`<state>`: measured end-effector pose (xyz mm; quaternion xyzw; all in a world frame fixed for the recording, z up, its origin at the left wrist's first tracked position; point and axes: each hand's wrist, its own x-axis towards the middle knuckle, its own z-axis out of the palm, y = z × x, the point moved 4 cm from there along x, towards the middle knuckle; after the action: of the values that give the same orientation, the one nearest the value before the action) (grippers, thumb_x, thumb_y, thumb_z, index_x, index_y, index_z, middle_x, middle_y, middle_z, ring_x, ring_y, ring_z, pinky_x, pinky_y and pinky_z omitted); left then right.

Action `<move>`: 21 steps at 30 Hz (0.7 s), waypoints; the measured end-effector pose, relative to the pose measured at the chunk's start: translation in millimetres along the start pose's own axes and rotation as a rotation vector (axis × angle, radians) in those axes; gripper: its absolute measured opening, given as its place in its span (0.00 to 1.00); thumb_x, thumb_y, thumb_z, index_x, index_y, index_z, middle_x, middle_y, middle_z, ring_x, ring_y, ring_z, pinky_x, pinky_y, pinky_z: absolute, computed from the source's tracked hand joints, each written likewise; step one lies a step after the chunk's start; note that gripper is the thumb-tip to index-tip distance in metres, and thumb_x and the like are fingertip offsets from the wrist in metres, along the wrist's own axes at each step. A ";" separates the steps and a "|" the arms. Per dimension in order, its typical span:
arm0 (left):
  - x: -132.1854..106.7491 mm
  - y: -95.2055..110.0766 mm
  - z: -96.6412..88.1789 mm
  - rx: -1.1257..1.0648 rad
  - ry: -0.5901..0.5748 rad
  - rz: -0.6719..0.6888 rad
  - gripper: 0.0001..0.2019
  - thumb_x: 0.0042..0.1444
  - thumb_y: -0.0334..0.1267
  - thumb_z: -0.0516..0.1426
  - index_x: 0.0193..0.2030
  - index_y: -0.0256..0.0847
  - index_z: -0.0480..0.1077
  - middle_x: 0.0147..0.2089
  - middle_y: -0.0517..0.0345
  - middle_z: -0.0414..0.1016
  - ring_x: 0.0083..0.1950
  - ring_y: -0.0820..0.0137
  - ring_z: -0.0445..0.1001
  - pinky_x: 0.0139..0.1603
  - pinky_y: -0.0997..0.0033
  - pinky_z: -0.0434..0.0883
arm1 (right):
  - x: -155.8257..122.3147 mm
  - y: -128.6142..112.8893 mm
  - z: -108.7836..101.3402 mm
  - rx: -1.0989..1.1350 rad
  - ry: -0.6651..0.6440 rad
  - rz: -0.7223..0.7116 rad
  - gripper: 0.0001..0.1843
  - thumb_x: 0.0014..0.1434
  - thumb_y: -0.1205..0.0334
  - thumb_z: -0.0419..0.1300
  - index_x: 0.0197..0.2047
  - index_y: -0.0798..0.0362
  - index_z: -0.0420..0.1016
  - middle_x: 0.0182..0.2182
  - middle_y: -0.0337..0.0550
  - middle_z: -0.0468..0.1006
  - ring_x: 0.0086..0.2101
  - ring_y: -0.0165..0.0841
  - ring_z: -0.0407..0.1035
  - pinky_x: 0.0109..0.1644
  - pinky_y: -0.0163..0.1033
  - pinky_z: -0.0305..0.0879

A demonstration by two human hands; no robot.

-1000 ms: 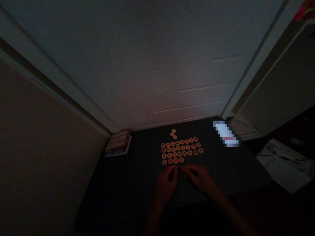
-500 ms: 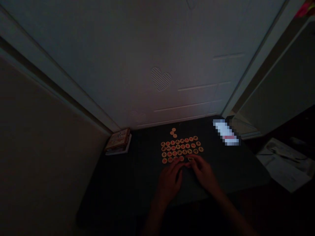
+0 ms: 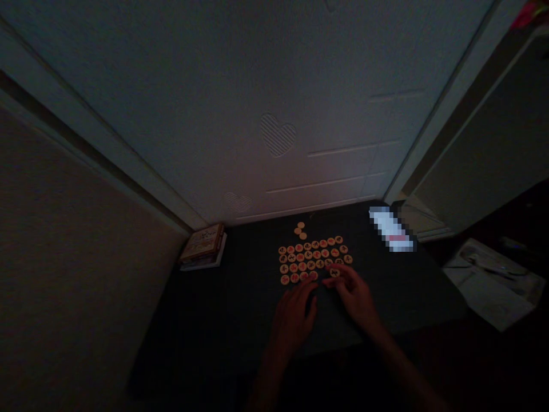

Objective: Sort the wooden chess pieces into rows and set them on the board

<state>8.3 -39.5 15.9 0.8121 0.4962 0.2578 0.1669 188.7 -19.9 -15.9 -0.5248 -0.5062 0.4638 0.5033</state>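
Note:
Round wooden Chinese chess pieces (image 3: 307, 256), marked in red or black characters, lie in rows on the dark table. My right hand (image 3: 355, 294) has a black-marked Chinese chess piece (image 3: 334, 273) between thumb and fingers, just right of the nearest row. Along that front row, the fingertips of my left hand (image 3: 295, 312) rest at a red-marked piece (image 3: 313, 276); its fingers are stretched forward with the thumb apart. Beyond the rows, three blank-looking discs (image 3: 302, 236) lie in a small cluster.
A patterned box on a white book or stack of paper (image 3: 201, 246) sits at the table's left back corner. A pixelated bright object (image 3: 391, 229) lies at the right back. Behind the dark table (image 3: 244, 286) stands a white panel (image 3: 334, 177) with heart reliefs. A whitish box (image 3: 493, 286) is at right.
My hands have drawn slightly apart. The right hand, with its chess piece, has moved a little away from the left, and the piece shows more plainly. The view has shifted slightly.

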 end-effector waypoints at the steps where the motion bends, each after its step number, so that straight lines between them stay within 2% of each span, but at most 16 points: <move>1: 0.0 -0.1 -0.9 -0.010 0.005 0.002 0.18 0.65 0.31 0.54 0.61 0.48 0.68 0.65 0.53 0.72 0.65 0.62 0.72 0.63 0.54 0.71 | -0.2 -0.8 0.3 -0.004 -0.009 -0.003 0.18 0.66 0.53 0.56 0.56 0.48 0.70 0.47 0.49 0.83 0.43 0.40 0.81 0.49 0.46 0.76; 6: -1.9 -5.1 -3.1 -0.101 0.072 -0.003 0.15 0.66 0.32 0.54 0.58 0.47 0.70 0.60 0.52 0.76 0.60 0.63 0.75 0.60 0.57 0.74 | -1.7 -6.4 2.8 -0.046 -0.053 -0.019 0.17 0.65 0.49 0.59 0.53 0.46 0.74 0.50 0.47 0.82 0.45 0.41 0.80 0.50 0.46 0.76; 12: -3.5 -10.2 -3.0 -0.207 0.113 -0.058 0.12 0.66 0.34 0.55 0.54 0.48 0.72 0.54 0.55 0.79 0.55 0.65 0.78 0.57 0.62 0.75 | -5.4 -13.3 6.5 -0.150 -0.102 -0.052 0.13 0.64 0.48 0.61 0.48 0.43 0.78 0.44 0.41 0.84 0.44 0.40 0.79 0.50 0.44 0.75; 18: -4.7 -9.9 -3.4 -0.243 0.124 -0.079 0.09 0.66 0.34 0.55 0.50 0.47 0.74 0.49 0.57 0.81 0.49 0.67 0.80 0.53 0.65 0.77 | -6.5 -13.4 6.2 -0.278 -0.109 -0.083 0.12 0.62 0.48 0.63 0.44 0.44 0.80 0.37 0.40 0.83 0.35 0.38 0.77 0.40 0.41 0.74; 21: -5.6 -10.7 -2.1 -0.239 0.114 -0.084 0.08 0.66 0.34 0.55 0.49 0.46 0.74 0.47 0.57 0.81 0.47 0.67 0.80 0.52 0.66 0.76 | -6.6 -12.1 7.3 -0.261 -0.115 -0.073 0.12 0.62 0.49 0.63 0.45 0.45 0.79 0.36 0.40 0.82 0.35 0.37 0.77 0.39 0.40 0.74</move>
<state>-2.7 -39.6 10.5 0.7489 0.5042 0.3535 0.2448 180.4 -26.3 -4.5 -0.5394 -0.6089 0.4049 0.4175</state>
